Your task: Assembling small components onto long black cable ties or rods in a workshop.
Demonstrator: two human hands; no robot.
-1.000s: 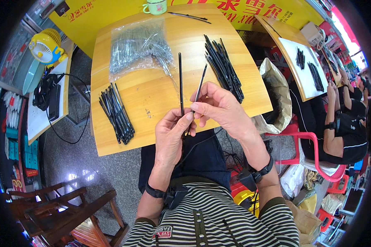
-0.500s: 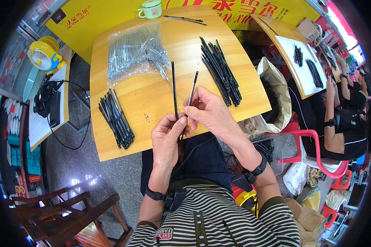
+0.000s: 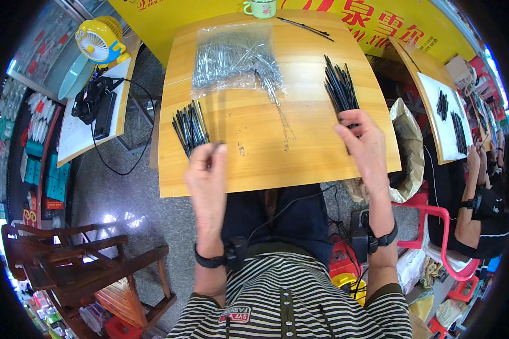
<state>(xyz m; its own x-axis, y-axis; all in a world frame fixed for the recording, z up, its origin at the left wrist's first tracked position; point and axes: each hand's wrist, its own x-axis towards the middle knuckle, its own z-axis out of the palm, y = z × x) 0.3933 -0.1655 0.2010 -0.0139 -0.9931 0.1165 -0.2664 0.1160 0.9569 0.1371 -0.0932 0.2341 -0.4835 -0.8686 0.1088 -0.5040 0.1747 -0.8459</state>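
My left hand (image 3: pixel 206 178) is closed in a pinch at the near end of the left bundle of thin black rods (image 3: pixel 190 125). A faint upright streak above its fingertips looks like a black rod in motion blur. Over at the right bundle of black rods (image 3: pixel 339 85), my right hand (image 3: pixel 366 148) has its thumb and forefinger apart at the rods' near ends, and its other fingers are curled. Between the bundles, farther back, lies a clear plastic bag (image 3: pixel 234 56) full of thin, shiny pieces, some of which spill out at its near right corner.
The wooden table (image 3: pixel 254 175) carries a green cup (image 3: pixel 260 8) and two loose dark rods (image 3: pixel 306 28) at the back. An open paper sack (image 3: pixel 410 147) stands beside its right edge. At right, a person sits by another table with black rods; a yellow fan (image 3: pixel 99 42) is at left.
My hands were together in front of me, each with a black rod; now they are apart, one at each bundle. The right hand's rod is gone from it. The view has shifted left.
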